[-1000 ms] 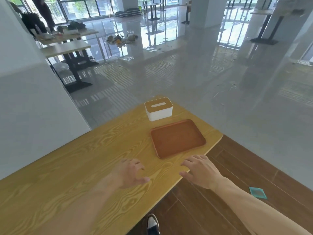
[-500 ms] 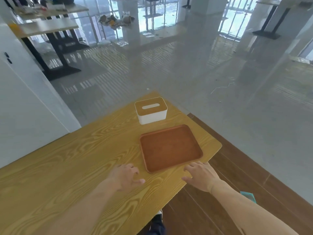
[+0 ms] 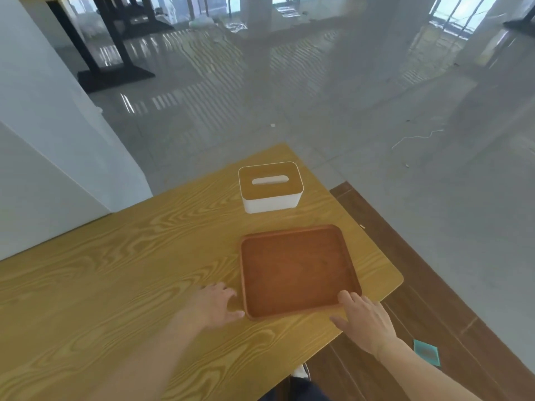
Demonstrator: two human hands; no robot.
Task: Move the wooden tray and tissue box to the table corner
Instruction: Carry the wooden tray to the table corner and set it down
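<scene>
A reddish-brown wooden tray [image 3: 295,270] lies flat and bare on the yellow wood-grain table [image 3: 115,285], near its right end. Behind it stands a white tissue box [image 3: 270,187] with a wooden lid and a slot, close to the far corner. My left hand [image 3: 215,305] rests on the table with its fingertips at the tray's near left corner. At the tray's near right corner my right hand [image 3: 363,319] touches the rim with spread fingers. Neither hand is closed around the tray.
The table's right edge and rounded corner [image 3: 398,280] lie just beyond the tray. A white wall [image 3: 58,157] borders the table on the left. Dark wooden flooring with a teal square [image 3: 427,353] is at the right, grey glossy floor beyond, black table legs [image 3: 113,53] far back.
Both hands have moved forward from the table's near part up to the tray's near corners. The view has tilted down and drawn closer; tray and tissue box stay in place.
</scene>
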